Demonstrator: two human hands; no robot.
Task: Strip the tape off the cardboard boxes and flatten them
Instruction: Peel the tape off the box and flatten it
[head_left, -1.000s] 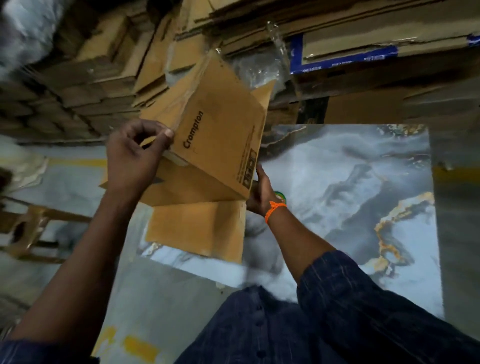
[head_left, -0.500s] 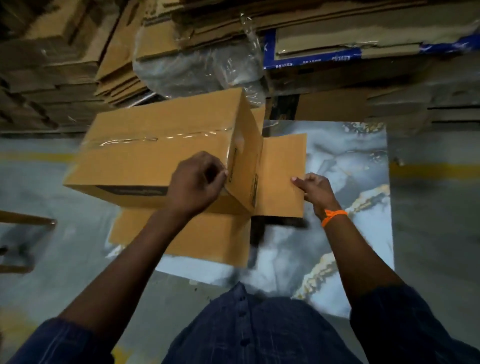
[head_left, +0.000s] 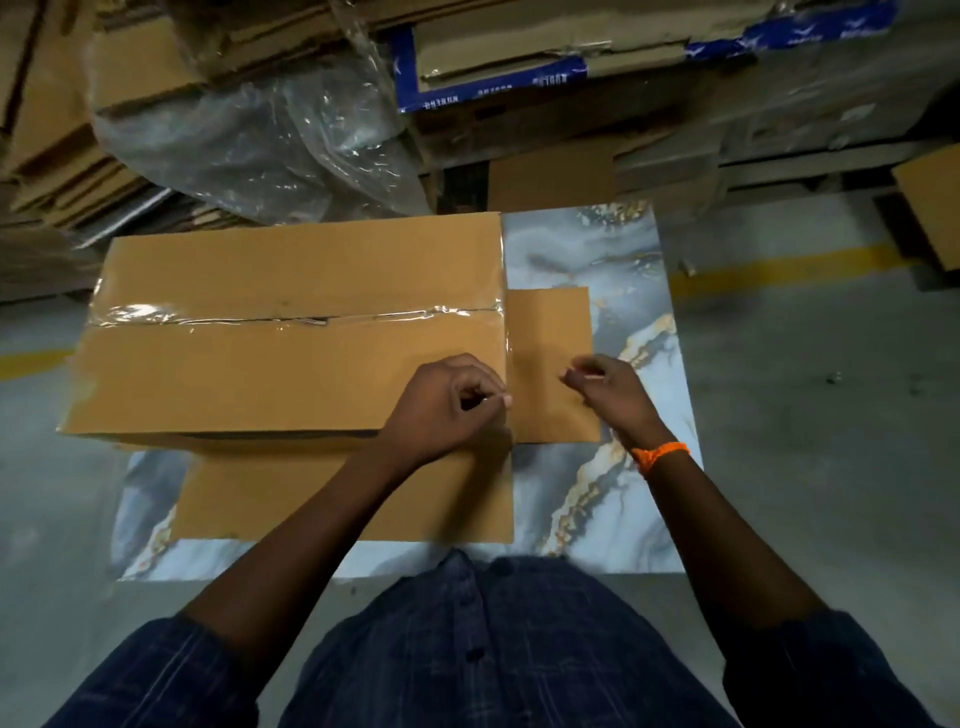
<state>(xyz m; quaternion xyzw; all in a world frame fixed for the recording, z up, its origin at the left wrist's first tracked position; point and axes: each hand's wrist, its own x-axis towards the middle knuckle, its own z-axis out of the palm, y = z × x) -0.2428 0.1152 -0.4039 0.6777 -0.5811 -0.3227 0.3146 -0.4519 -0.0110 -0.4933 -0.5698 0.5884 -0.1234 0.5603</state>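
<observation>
A brown cardboard box (head_left: 270, 374) lies on a marble-patterned tile (head_left: 613, 270), taped face up. Clear tape (head_left: 291, 317) runs along its middle seam and wraps over the right edge. One open flap (head_left: 545, 322) sticks out flat to the right and another (head_left: 332, 493) lies towards me. My left hand (head_left: 447, 410) pinches the box's right edge at its near corner, fingers curled. My right hand (head_left: 608, 389) hovers over the right flap with its fingertips pinched together. I cannot see anything between them.
Stacks of flattened cardboard (head_left: 571, 47) and a crumpled clear plastic sheet (head_left: 270, 130) stand just behind the box. A loose cardboard piece (head_left: 930, 202) lies at the far right. Grey concrete floor (head_left: 831, 415) with a yellow line (head_left: 779, 265) surrounds the tile.
The box was turned over and set down flat on the tile with its taped seam up. My left hand slid to its right edge, and my right hand let go of the flap.
</observation>
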